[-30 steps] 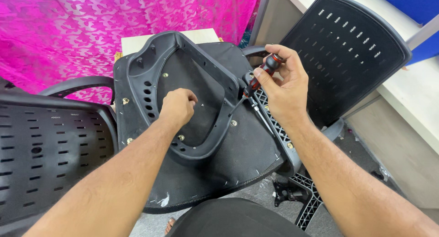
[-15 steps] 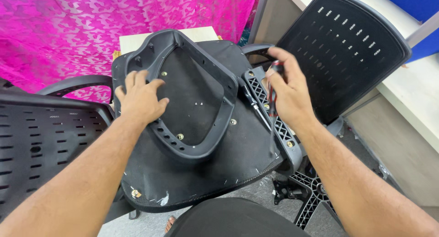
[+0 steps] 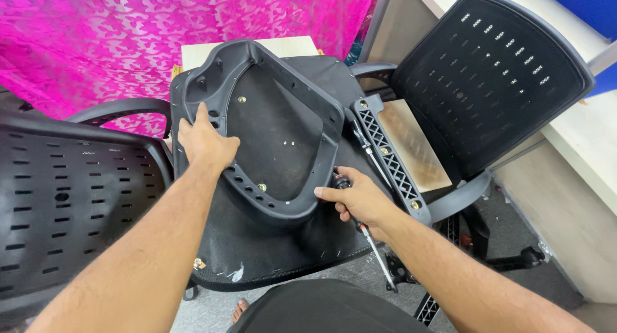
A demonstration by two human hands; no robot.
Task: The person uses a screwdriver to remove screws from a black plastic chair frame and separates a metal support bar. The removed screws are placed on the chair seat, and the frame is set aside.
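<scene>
Head view: left hand (image 3: pixel 207 142) on black frame (image 3: pixel 283 204), right hand (image 3: pixel 361 201) gripping screwdriver (image 3: pixel 373 243).

Pretty bright, even indoor light from above, no harsh shadows. A soft sheen sits on the black plastic frame (image 3: pixel 302 207). The pink curtain (image 3: pixel 128 44) looks oversaturated. Wide-angle bending shows at the edges, and the forearms go slightly soft near the bottom.

Seat frame (image 3: pixel 302 108) matt black plastic; seat underside (image 3: pixel 270 134) rough black cloth; screwdriver shaft (image 3: pixel 378 256) shiny metal.
</scene>
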